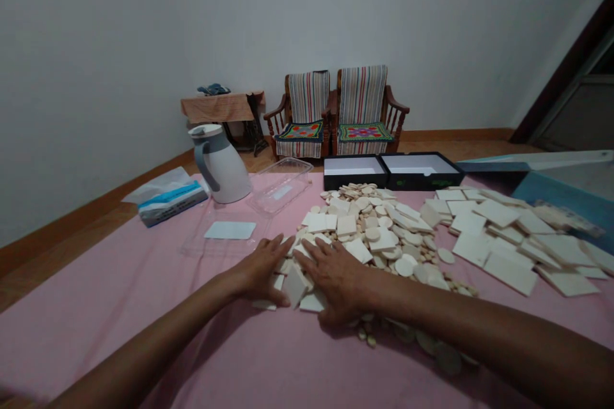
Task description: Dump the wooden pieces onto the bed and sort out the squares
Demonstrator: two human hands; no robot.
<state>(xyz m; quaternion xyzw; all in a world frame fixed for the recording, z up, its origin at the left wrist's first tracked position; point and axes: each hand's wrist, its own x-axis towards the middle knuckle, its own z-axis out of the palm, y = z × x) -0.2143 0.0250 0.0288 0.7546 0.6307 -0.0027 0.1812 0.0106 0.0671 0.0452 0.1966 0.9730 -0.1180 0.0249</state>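
A heap of pale wooden pieces [378, 230], squares and round discs, covers the middle of a pink tablecloth [119, 307]. My left hand [261, 270] lies flat on the near left edge of the heap, fingers stretched out over small square tiles. Close beside it my right hand [336, 278] rests palm down on the pieces, fingers spread. Between the two hands a square tile [295, 286] shows. Neither hand grips anything. My right forearm lies across several round discs [432, 345] at the near edge.
Larger square wooden plates [508, 243] spread at the right. Two open black boxes [391, 170] stand behind the heap. A clear plastic container [281, 186], its lid [225, 233], a white jug [219, 165] and a tissue pack [170, 199] sit at the left. Two small striped armchairs [336, 112] stand by the wall.
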